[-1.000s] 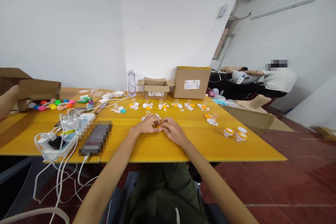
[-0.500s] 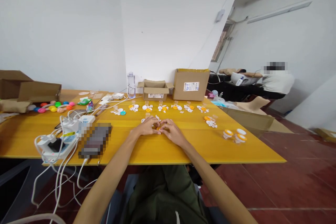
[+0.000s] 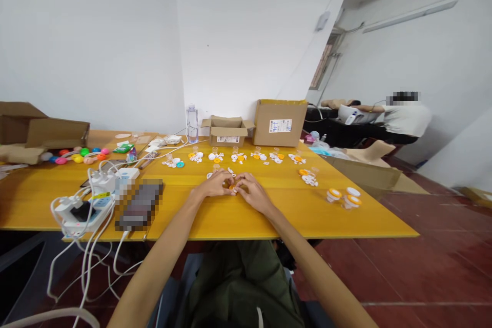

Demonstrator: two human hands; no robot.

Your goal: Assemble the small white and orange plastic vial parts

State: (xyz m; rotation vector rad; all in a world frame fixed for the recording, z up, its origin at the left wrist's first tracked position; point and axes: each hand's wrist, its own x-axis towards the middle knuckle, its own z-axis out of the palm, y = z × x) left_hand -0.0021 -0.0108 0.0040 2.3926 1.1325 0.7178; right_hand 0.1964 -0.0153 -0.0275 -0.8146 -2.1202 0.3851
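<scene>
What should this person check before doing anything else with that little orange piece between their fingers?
1. Both hands on the piece: left hand and right hand meet at the small orange part. Ok.
2. Grip firm: fingertips hide most of it. Cannot tell.
3. Hands over the yellow table, so a dropped part lands on it. Ok.
4. More parts within sight: row of small orange and white piles lies beyond the hands. Ok.
5. White cables kept away from the hands: they lie off to the left. Ok.
</scene>
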